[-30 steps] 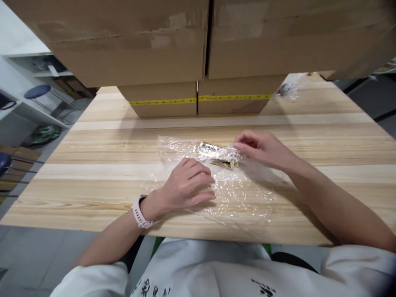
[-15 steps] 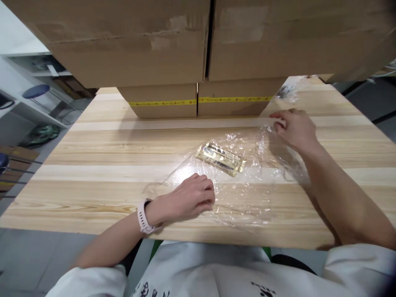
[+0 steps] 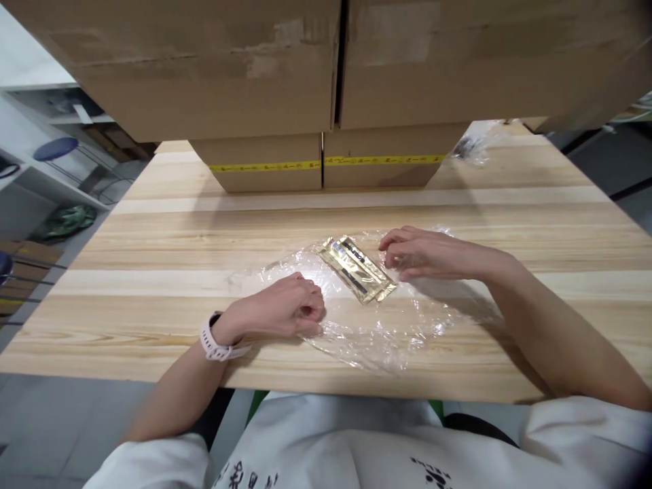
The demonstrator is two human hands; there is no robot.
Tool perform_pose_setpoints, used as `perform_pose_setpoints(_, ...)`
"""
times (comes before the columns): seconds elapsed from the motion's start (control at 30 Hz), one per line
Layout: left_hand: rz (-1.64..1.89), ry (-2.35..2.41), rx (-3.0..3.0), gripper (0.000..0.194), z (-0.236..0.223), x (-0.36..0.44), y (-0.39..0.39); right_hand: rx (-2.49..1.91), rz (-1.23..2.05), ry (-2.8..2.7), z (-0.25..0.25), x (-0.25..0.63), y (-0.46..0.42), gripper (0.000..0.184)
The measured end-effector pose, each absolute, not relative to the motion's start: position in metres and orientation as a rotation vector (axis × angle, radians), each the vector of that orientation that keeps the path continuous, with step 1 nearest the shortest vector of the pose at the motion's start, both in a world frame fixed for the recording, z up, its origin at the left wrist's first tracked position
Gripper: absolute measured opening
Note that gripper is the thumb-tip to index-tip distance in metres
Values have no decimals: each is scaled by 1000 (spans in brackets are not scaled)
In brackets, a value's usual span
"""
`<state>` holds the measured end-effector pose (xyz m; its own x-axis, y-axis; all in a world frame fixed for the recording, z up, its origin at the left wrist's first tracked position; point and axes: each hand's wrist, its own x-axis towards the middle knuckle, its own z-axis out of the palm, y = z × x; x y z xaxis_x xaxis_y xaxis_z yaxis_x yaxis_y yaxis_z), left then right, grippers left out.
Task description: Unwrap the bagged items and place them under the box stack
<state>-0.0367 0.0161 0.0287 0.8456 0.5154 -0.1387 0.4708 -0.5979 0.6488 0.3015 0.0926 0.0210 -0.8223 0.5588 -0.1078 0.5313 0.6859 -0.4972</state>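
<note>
A crinkled sheet of clear plastic film (image 3: 377,339) lies spread on the wooden table in front of me. Two slim gold foil packets (image 3: 356,272) with dark printing rest on or under it, overlapping and slanted; which side of the film they are on, I cannot tell. My left hand (image 3: 285,305), with a pale watch band on its wrist, is closed and pinches the film at its near left part. Just right of the packets, my right hand (image 3: 422,255) hovers low over the film, fingers bent and loosely apart.
Large cardboard boxes (image 3: 204,68) are stacked across the back of the table (image 3: 127,305), the lower ones bound with yellow tape (image 3: 269,166). Another clear plastic bundle (image 3: 471,149) lies at the back right. A blue stool (image 3: 56,148) and shelves stand off to the left.
My right hand has come left and nearer, from the far right of the film to beside the packets. My left hand has shifted left with the film, and the packets have turned slightly.
</note>
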Motion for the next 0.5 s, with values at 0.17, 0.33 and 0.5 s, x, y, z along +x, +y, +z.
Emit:
perform_pose_setpoints(0.17,133,670,2211,53,33,-40,21,-989,1157,-2672,39,301,90,32)
perform_pose_setpoints(0.33,144,727,2242,62,31,-39,21,-1269,1277,-2057,28,319,106,31)
perform_pose_setpoints(0.5,182,900,2292,59,24,-39,19,-1687,660,-1709,11,340,126,20)
